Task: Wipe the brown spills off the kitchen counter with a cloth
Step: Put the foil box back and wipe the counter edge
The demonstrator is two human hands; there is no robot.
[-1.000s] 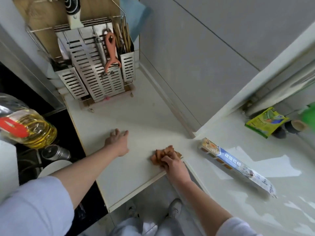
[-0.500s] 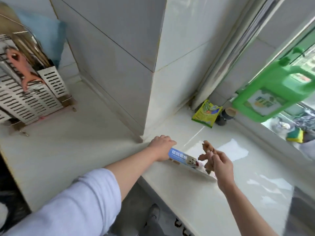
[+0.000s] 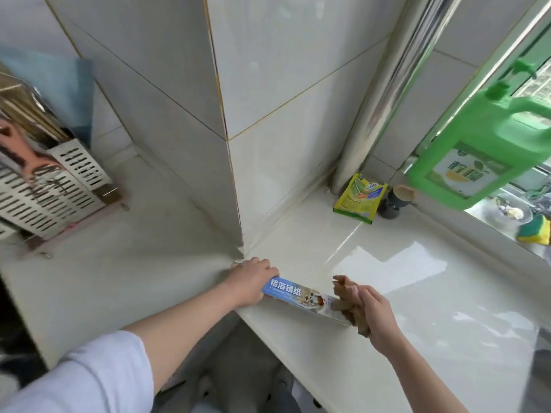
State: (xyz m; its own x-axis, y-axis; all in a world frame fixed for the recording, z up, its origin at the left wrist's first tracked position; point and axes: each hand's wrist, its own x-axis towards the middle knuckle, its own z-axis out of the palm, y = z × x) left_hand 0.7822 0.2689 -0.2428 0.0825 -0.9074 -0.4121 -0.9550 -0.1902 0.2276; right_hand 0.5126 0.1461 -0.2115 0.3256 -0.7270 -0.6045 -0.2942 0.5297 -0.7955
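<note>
Steel slotted rack (image 3: 56, 186) on the cream counter (image 3: 119, 281) holds chopsticks and a blurred orange-handled tool. By the window stand a green jug (image 3: 477, 150) and a yellow packet (image 3: 359, 198). The left hand (image 3: 249, 281) curls round one end of a foil box (image 3: 301, 296) lying at the counter's corner; the right hand (image 3: 375, 317) clutches a bunched brown cloth (image 3: 347, 299) touching the box's other end
</note>
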